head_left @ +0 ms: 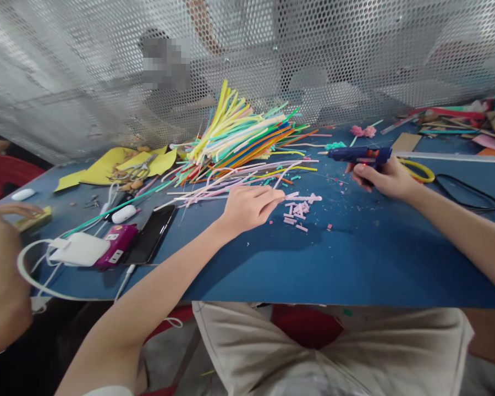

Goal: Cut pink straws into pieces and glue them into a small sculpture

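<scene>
My left hand (253, 208) is pinched closed on a lilac pipe cleaner (303, 197), whose end points right and has small lilac bits near its tip. Just below it, a loose pile of short cut lilac pieces (299, 209) lies on the blue table (355, 258). On the right, my right hand (381, 175) grips a dark blue glue gun (357, 155) with a small red light, its nozzle facing left. A long pale glue stick (449, 158) extends from its back. Long lilac pipe cleaners (214, 184) lie just beyond my left hand.
Behind stands a large heap of coloured pipe cleaners (239, 137) before a perforated metal screen (313, 49). Leftward are a black phone (152, 234), a purple power strip (117, 245) and scissors (134, 169) on yellow paper. A co-worker's arm (4, 275) reaches in. Yellow tape (421, 171) lies right.
</scene>
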